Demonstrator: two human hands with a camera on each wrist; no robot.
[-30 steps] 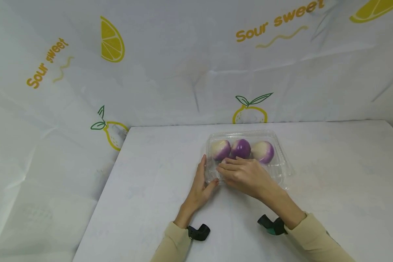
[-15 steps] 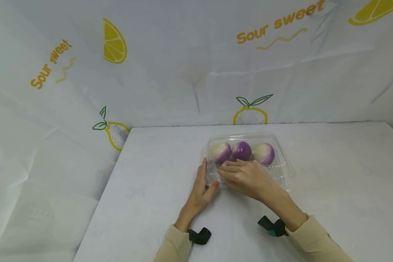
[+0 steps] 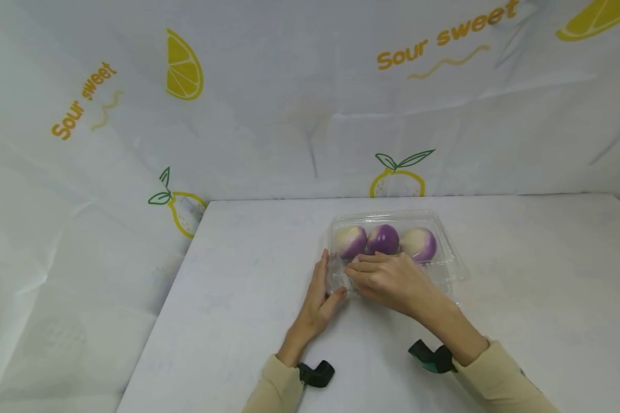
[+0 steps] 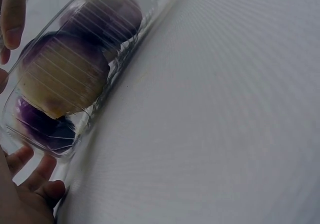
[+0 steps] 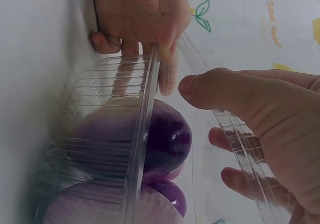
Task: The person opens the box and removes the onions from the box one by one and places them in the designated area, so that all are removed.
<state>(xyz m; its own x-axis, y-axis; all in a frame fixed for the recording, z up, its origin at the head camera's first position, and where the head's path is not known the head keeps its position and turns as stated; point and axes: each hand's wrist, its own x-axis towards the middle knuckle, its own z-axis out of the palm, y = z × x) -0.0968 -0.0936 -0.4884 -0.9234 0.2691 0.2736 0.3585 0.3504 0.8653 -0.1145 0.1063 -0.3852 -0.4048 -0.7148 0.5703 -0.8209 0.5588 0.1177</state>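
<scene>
A clear plastic clamshell container point(image 3: 382, 216) with several purple-and-white turnips point(image 3: 384, 239) inside stands on the table. My left hand point(image 3: 312, 312) grips its left end: in the right wrist view the thumb presses the rim point(image 5: 136, 169) and the fingers lie behind the wall. Over the near side, my right hand point(image 3: 387, 281) pinches the ribbed edge of the clear lid point(image 5: 250, 169), thumb on one face and fingers on the other. That lid edge slants away from the rim, with a gap between them. In the head view my right hand hides part of the near side.
The white tabletop point(image 3: 237, 298) extends on both sides of the container. Behind it hangs a white cloth backdrop point(image 3: 268, 115) printed with lemons and lettering. Black wrist cameras point(image 3: 317, 374) sit at both cuffs.
The head view has shifted slightly. Both hands keep their places on the container and its lid.
</scene>
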